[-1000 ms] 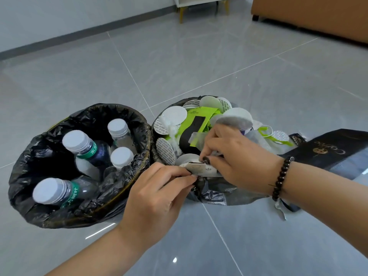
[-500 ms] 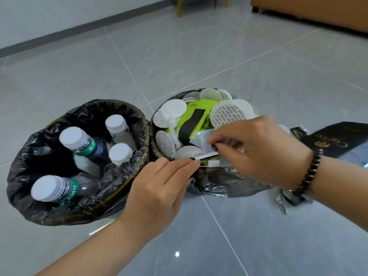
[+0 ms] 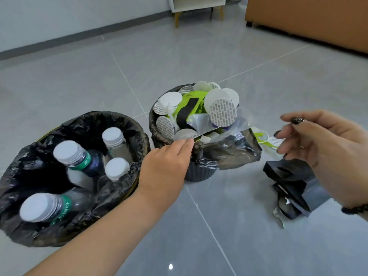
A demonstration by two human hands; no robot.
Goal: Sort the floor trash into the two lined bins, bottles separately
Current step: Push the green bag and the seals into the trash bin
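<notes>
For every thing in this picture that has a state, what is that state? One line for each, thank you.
Left bin: lined, holds four capped bottles.
Bottles: upright or leaning, caps on.
Right bin: lined, heaped above its rim.
Black packaging: on the floor, crumpled.
Left hand: flat fingers on the right bin's rim.
Right hand: raised, empty, fingers loose.

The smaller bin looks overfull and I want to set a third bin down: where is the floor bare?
Bare tiles lie beyond both bins toward the wall, and in front near the left hand's forearm. It is crowded right of the smaller bin, where the black packaging and green scraps lie. The bottle bin sits close beside it.
</notes>
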